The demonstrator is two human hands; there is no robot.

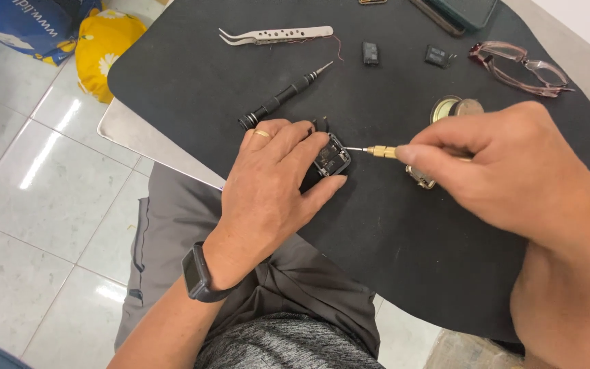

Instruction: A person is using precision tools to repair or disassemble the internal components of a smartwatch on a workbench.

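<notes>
I see a black mat (404,232), a silver pair of tweezers (276,34) at upper centre, a brass-tipped tool (382,152), pink-framed glasses (520,67) upper right, and a yellow flowered bag (104,48) upper left.

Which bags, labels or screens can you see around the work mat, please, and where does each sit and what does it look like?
Blue bag: on the tiled floor at the top left corner, blue fabric with white lettering along its edge.
Yellow bag: beside the blue one, against the mat's left edge, yellow with white flower shapes.
Phone: top edge of the black mat, a dark slab, only partly in view, screen not readable.
Wristband: on the left wrist, black, its face dark.
</notes>
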